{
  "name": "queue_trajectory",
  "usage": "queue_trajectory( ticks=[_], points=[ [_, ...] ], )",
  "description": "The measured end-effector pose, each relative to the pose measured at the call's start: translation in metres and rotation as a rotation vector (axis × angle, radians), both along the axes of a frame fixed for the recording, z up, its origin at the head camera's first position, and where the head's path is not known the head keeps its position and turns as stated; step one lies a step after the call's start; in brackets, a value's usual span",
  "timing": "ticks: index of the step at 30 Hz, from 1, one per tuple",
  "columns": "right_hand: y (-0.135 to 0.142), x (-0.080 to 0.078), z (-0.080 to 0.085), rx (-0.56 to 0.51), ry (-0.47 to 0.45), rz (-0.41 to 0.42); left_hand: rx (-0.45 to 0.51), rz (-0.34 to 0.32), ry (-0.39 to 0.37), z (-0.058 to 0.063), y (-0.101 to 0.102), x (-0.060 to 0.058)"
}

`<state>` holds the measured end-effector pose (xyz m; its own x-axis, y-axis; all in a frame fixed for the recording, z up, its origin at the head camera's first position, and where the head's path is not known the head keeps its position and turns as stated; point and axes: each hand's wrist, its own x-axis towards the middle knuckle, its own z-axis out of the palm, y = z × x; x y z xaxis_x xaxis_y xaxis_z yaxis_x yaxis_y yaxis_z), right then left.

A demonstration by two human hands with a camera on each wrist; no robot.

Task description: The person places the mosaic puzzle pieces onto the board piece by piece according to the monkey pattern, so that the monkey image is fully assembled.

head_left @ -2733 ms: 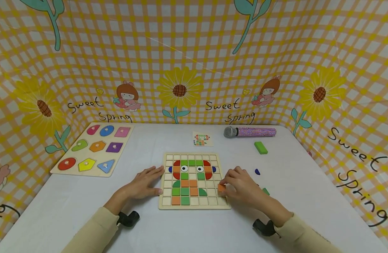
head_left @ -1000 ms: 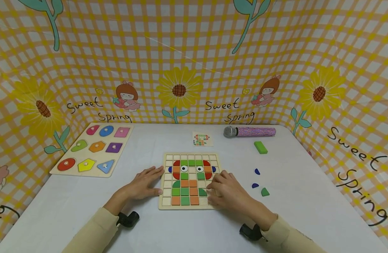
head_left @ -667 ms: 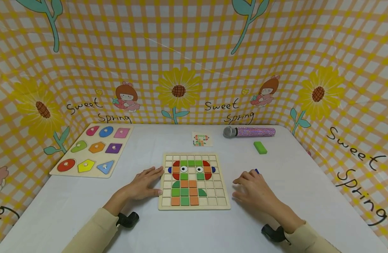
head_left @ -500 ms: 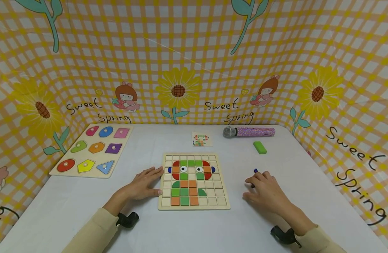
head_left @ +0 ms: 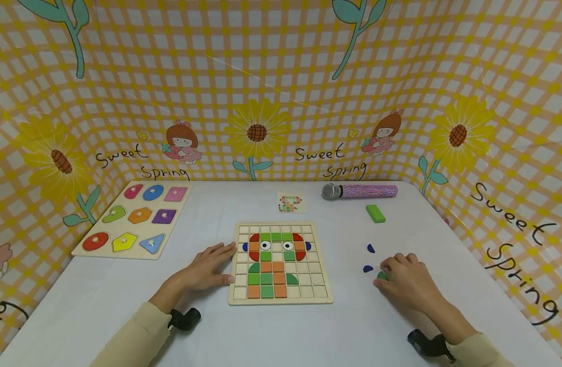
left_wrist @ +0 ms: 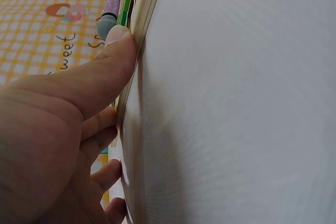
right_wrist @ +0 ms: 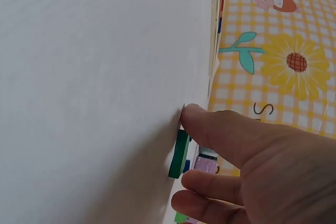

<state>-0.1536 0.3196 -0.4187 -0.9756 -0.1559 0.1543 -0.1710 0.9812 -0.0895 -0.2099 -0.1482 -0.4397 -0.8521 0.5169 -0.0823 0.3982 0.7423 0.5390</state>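
In the head view, my left hand point(head_left: 209, 265) lies at the left edge of the wooden grid board point(head_left: 308, 300), its thumb and fingertips against the side. The left wrist view shows the thumb point(left_wrist: 118, 45) on the board's edge. Coloured tiles on the board form a figure with two round eyes. To the right, my right hand point(head_left: 406, 280) is lowered over a dark green quarter-round tile point(head_left: 382, 276). In the right wrist view that green tile point(right_wrist: 179, 154) sits between thumb and fingers, with space showing beside it. Two dark blue half-round tiles point(head_left: 370, 248) lie just left of this hand.
A pattern card point(head_left: 292, 202) lies behind the board. Further right are a glittery microphone point(head_left: 368, 191) and a light green block point(head_left: 375, 214). A knobbed shape puzzle point(head_left: 170, 237) occupies the table's back left. Patterned cloth point(head_left: 262, 61) surrounds the table.
An orange tile that was in my right hand now sits in the board's bottom row. The right hand has since moved right to the green tile. My left hand has stayed put.
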Motion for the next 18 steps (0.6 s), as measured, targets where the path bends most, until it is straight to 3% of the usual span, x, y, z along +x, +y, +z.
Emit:
queue_trajectory(
  ticks=[18],
  points=[
    [0.02, 0.005, -0.002, -0.032, 0.028, -0.004, 0.004, -0.001, 0.004, 0.0, 0.0, 0.0]
  ],
)
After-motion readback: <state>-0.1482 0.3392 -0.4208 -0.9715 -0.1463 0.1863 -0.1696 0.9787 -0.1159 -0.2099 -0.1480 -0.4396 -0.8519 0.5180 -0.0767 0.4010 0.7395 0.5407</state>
